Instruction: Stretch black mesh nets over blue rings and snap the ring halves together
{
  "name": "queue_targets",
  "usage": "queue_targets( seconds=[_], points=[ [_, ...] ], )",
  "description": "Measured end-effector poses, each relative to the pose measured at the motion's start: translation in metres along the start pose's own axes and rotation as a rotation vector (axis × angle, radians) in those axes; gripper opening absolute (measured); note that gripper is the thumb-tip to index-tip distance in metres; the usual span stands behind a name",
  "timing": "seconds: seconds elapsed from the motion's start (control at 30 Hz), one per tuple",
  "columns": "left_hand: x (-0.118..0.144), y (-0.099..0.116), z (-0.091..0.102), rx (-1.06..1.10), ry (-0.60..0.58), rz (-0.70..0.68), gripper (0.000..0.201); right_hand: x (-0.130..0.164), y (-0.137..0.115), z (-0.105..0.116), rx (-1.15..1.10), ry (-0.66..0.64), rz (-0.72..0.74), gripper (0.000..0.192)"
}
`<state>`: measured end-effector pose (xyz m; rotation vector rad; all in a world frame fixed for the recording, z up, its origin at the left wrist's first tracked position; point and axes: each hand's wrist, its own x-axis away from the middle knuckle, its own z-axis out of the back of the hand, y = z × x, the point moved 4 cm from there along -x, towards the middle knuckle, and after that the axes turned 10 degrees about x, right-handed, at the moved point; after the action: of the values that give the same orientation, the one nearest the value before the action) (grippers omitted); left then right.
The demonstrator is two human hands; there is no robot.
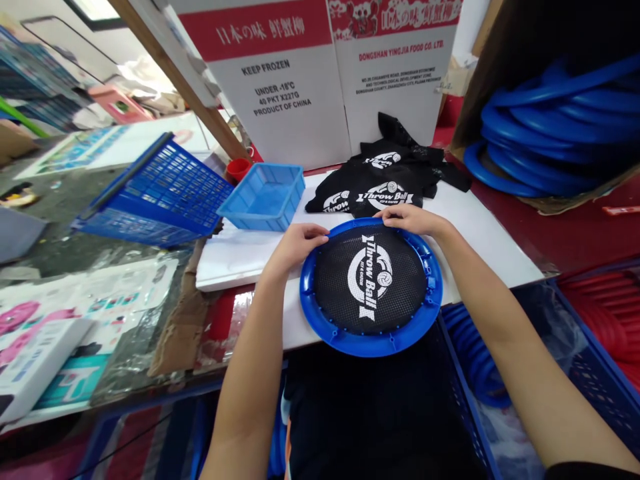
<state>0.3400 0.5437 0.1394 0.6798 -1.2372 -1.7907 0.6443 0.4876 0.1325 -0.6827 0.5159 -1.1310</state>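
A round blue plastic frame (345,339) lies over the table's front edge, its printed side up. Inside the frame sits a black mesh disc (400,280) with a white "Throw Ball" print, turned sideways. My left hand (300,245) grips the upper left rim, thumb and fingers closed at the mesh's edge. At the top of the rim, my right hand (409,219) has its fingers pressed on the frame where the mesh meets it. Just beyond lies a heap of black printed mesh pieces (383,175). Small pegs show around the frame's inner edge.
A light blue tray (265,193) and a blue basket (165,193) stand to the left. White cartons (300,127) form a wall behind. Blue rings (550,133) fill a box at right; crates below hold blue rings (475,360) and red rings (605,313).
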Motion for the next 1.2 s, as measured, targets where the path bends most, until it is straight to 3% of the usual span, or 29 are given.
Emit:
queue_targets(
  seconds=[0.6,0.87,1.0,1.1,1.2],
  points=[
    [0.004,0.006,-0.009,-0.085,0.028,-0.014,0.006,-0.007,0.003,-0.003,0.080,0.054,0.034,0.015],
    [0.007,0.013,-0.015,-0.174,0.053,-0.152,0.016,-0.005,0.001,-0.002,0.073,0.071,-0.019,0.011],
    [0.010,0.015,-0.030,-0.311,-0.090,-0.351,0.016,-0.001,-0.012,0.000,0.081,0.134,0.071,0.021],
    [0.010,0.008,-0.039,-0.415,-0.188,-0.406,0.027,0.001,-0.019,-0.011,0.184,0.012,0.106,0.027],
    [0.009,0.003,-0.042,-0.449,-0.199,-0.406,0.036,0.000,-0.019,-0.022,0.310,-0.064,0.053,0.033]
  ],
)
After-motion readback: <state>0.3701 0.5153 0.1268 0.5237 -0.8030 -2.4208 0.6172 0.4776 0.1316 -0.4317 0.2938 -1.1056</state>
